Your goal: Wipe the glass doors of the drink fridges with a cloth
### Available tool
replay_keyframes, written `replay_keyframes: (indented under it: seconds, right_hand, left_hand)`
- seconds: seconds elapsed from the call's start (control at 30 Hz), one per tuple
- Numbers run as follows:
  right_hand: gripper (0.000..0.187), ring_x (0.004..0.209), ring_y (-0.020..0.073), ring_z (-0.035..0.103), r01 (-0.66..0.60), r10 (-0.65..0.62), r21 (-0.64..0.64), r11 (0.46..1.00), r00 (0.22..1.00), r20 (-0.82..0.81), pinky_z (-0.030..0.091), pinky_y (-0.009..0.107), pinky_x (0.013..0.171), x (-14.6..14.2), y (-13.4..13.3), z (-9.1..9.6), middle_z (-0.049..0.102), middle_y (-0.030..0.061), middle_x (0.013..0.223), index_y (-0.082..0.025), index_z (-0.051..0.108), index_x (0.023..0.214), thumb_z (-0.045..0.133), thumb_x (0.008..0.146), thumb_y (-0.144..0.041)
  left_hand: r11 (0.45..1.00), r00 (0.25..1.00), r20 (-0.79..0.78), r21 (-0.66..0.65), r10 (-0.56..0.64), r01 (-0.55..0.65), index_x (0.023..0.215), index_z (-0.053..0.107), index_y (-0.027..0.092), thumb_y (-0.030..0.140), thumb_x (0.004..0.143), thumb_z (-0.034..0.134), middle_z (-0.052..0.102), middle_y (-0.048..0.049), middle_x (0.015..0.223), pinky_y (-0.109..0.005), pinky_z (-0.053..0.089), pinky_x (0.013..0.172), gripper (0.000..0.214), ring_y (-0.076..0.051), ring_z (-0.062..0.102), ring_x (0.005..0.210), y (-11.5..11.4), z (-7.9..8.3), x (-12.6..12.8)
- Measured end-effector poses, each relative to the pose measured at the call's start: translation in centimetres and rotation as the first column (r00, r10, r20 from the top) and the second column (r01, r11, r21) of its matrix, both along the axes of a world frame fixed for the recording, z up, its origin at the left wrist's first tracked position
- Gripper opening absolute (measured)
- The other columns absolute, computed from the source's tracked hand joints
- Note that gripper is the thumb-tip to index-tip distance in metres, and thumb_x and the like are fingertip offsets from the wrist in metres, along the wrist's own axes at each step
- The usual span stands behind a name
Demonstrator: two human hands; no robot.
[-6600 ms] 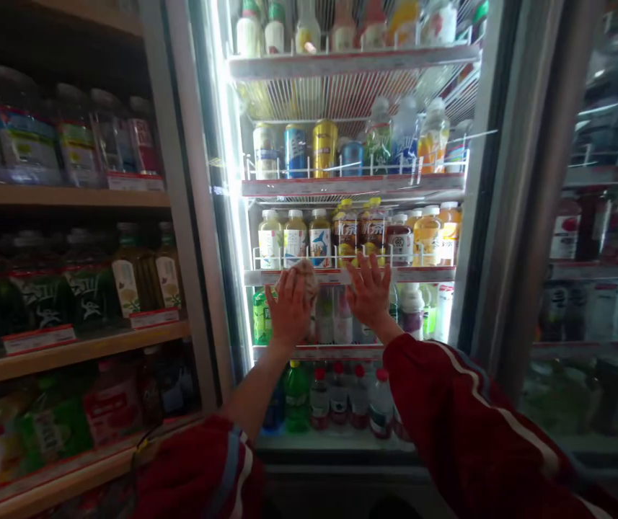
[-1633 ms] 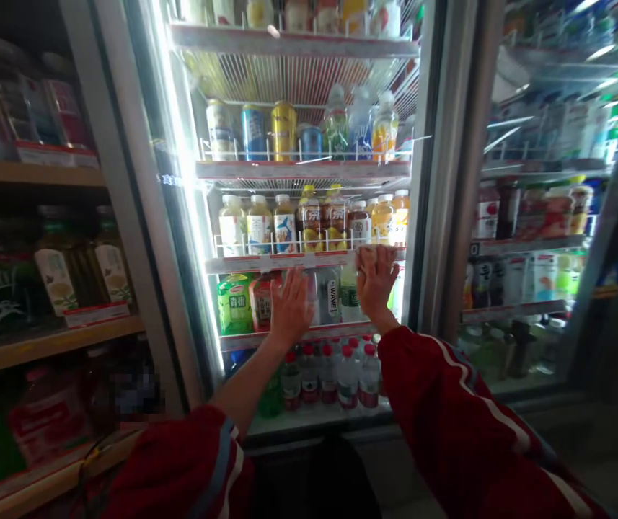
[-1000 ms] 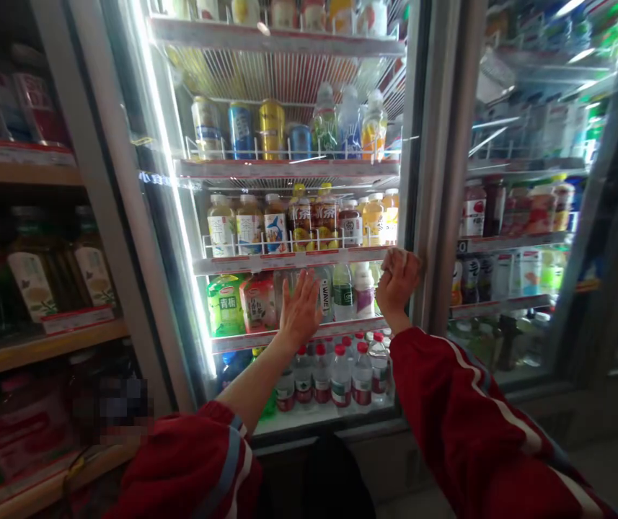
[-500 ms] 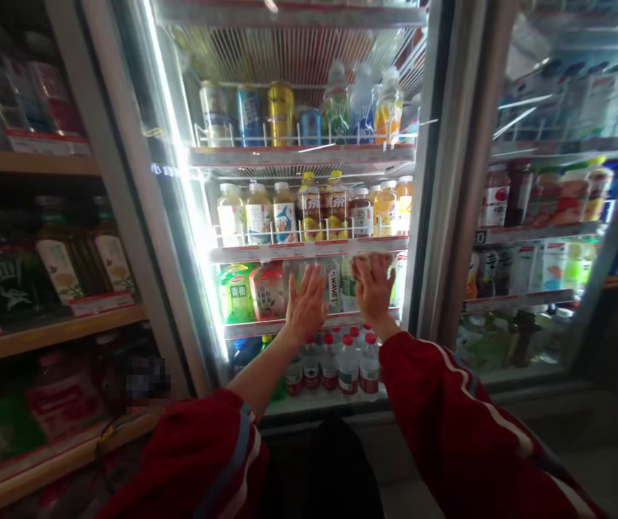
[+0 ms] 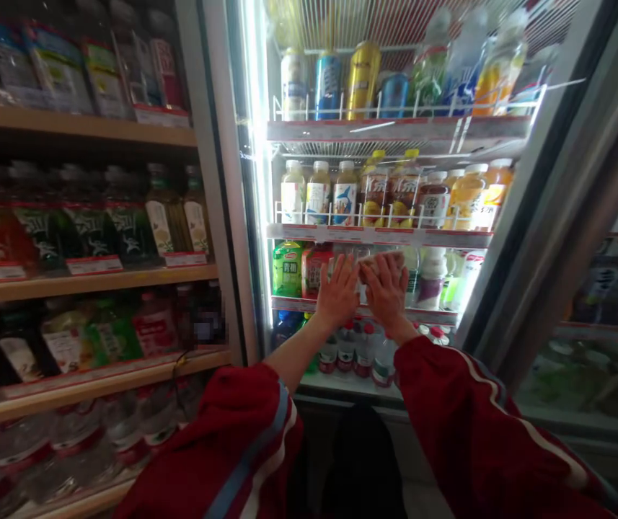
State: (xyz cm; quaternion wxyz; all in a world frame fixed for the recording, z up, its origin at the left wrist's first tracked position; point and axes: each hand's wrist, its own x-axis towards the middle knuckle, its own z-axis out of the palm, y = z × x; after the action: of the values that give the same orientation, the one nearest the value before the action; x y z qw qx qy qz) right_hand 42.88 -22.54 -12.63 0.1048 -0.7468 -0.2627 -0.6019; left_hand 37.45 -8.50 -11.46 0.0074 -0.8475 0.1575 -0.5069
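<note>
In the head view, my left hand [image 5: 338, 295] lies flat against the glass door [image 5: 335, 133] of a lit drinks fridge, fingers spread, holding nothing. My right hand [image 5: 388, 299] is just to its right, pressing a pale, pinkish cloth [image 5: 363, 271] to the same glass. Part of this cloth is hidden under the fingers. Behind the glass, near my left hand, stand a green bottle [image 5: 288, 270] and a red bottle [image 5: 314, 270]. Red-capped bottles [image 5: 363, 346] show on the shelf below both hands.
Wooden shelves [image 5: 71, 277] packed with bottles run along the left. The fridge's metal frame [image 5: 546, 288] slants down the right, with another glass door [image 5: 611, 346] beyond it. Higher fridge shelves hold cans [image 5: 363, 79] and juice bottles [image 5: 468, 198]. A dark knee shape [image 5: 363, 461] is at the bottom.
My right hand and the cloth have slid left across the glass, close beside my left hand. The view has turned left, showing more of the wooden shelves.
</note>
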Motion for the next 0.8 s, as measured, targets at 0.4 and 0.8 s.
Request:
replay_keyframes:
  seconds: [0.4, 0.8]
  right_hand:
    - [0.042, 0.139, 0.0238, 0.021, 0.031, -0.031, 0.079, 0.996, 1.0, 0.0, 0.014, 0.055, 0.111, 0.6, -1.8, -0.2, 0.036, 0.0077, 0.146, -0.026, 0.053, 0.127, 0.043, 0.086, -0.024]
    - [0.045, 0.139, 0.0255, 0.021, 0.175, -0.164, 0.234, 0.956, 0.984, -0.064, 0.019, 0.055, 0.108, 1.0, -5.8, -0.2, 0.034, 0.0115, 0.146, -0.023, 0.049, 0.13, 0.041, 0.086, -0.023]
  left_hand:
    - [0.999, 0.998, -0.055, -0.03, 0.01, -0.012, 0.137, 0.033, 0.011, 0.024, 0.081, 0.046, 0.022, -0.0151, 0.151, -0.055, 0.005, 0.113, 0.059, -0.025, 0.01, 0.142, 0.7, -1.3, -0.3]
    - [0.999, 0.997, -0.051, -0.012, -0.05, 0.049, 0.137, 0.033, 0.014, 0.021, 0.077, 0.05, 0.026, -0.0151, 0.149, -0.055, 0.008, 0.113, 0.063, -0.026, 0.013, 0.141, -0.4, -2.2, 0.1]
